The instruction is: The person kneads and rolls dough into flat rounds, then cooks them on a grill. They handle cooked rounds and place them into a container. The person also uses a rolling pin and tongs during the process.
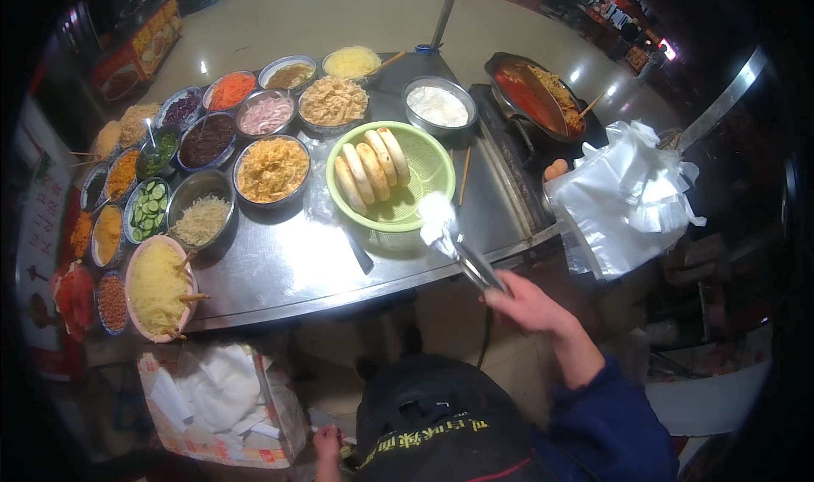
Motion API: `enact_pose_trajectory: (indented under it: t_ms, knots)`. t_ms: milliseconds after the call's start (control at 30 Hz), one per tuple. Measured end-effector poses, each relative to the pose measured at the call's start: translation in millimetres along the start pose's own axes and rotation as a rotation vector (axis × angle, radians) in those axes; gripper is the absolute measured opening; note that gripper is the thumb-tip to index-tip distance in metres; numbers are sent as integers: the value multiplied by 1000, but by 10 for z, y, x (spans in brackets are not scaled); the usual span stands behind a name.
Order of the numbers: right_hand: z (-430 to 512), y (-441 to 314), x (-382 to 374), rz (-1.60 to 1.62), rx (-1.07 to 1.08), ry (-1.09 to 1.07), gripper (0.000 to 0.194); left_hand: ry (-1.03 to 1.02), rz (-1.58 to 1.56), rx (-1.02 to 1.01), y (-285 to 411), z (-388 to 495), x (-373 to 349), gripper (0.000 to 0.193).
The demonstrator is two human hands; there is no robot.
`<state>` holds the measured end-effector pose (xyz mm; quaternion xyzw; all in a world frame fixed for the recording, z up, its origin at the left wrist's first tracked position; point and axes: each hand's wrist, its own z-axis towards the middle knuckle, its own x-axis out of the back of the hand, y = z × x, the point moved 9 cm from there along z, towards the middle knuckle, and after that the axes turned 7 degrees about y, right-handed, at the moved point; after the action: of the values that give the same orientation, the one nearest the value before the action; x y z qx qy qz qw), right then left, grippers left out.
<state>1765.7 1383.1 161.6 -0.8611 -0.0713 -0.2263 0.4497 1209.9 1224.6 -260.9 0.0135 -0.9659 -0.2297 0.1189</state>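
My right hand [531,304] grips metal tongs [474,266], which point up and left over the near rim of a light-green plastic colander [439,164]. A blurred white clump [437,213] is at the tips of the tongs; its material is unclear. Several round flatbreads [372,170] stand on edge in the colander. Behind it is a steel bowl [440,105] of white food. Low in the picture, beside the black apron [439,412], my left hand [327,442] has its fingers curled; I cannot tell whether it holds anything.
Bowls of shredded food, such as carrot [233,91] and cucumber slices [150,207], crowd the left of the steel counter [273,285]. A divided pot [534,94] of red broth stands right, near clear plastic bags [617,208]. A carton [222,412] of white paper sits below.
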Motion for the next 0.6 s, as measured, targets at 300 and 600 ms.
enact_pose_trajectory:
  t_ms: [300,600]
  knots:
    - [-1444,-213,1462,-343,141,231,27,-1,233,-27,60,339,158,24]
    - [-1759,319,3040,297,387,908,31,-23,234,-115,579,112,-192,27]
